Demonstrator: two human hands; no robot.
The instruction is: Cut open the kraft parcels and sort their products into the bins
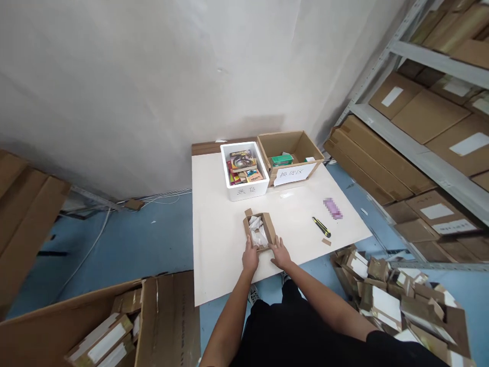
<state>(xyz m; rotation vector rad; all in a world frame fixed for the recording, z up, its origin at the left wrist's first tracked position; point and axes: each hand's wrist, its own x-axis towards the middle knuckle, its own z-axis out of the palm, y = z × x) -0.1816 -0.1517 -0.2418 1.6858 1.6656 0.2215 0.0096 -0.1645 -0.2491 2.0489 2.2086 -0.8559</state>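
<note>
A small opened cardboard box [270, 227] with crumpled white paper [258, 232] inside sits near the front of the white table, its flaps raised. My left hand [250, 256] grips the box's near left corner. On the near right corner, my right hand [280, 253] holds the side by the flap. A yellow-and-black box cutter [321, 227] lies to the right of the box, with a small cardboard scrap [326, 241] beside it. Farther right is a blurred-out purple item [333, 208].
Behind the box stand a white foam bin [248, 192] of books and a labelled cardboard carton [296, 175] holding a green box [281, 160]. Shelves [428, 137] of cartons line the right. Discarded boxes [397, 300] pile at lower right; a large open carton [164, 316] stands lower left.
</note>
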